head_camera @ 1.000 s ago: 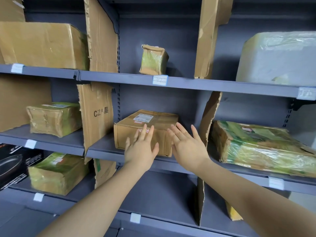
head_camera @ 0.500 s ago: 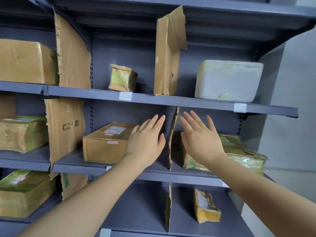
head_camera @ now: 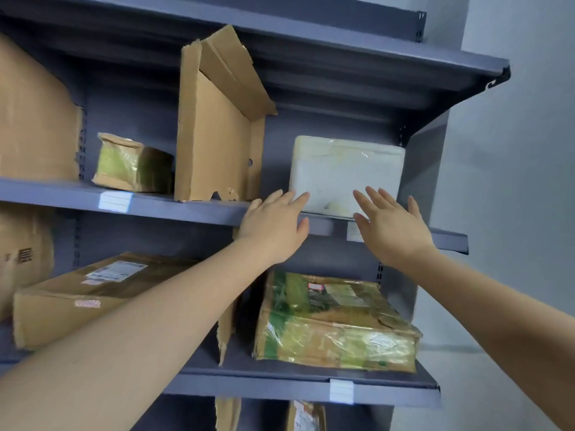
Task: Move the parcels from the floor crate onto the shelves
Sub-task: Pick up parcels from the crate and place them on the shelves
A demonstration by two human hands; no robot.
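Note:
A white foam-like parcel [head_camera: 345, 172] wrapped in clear film sits on the upper right shelf [head_camera: 186, 209]. Both my hands are raised in front of it with spread fingers and hold nothing. My left hand [head_camera: 273, 227] is at the parcel's lower left corner, over the shelf edge. My right hand [head_camera: 390, 227] is in front of its lower right part. Whether the fingertips touch the parcel I cannot tell. The floor crate is out of view.
A brown box with a label [head_camera: 93, 293] and a green-taped parcel [head_camera: 333, 321] lie on the shelf below. A small green-taped parcel [head_camera: 133, 164] sits upper left. Torn cardboard dividers [head_camera: 214, 135] separate the bays. A grey wall [head_camera: 513, 181] is at the right.
The view swung right and up. Both open hands left the brown box and rose to the white parcel on the upper right shelf.

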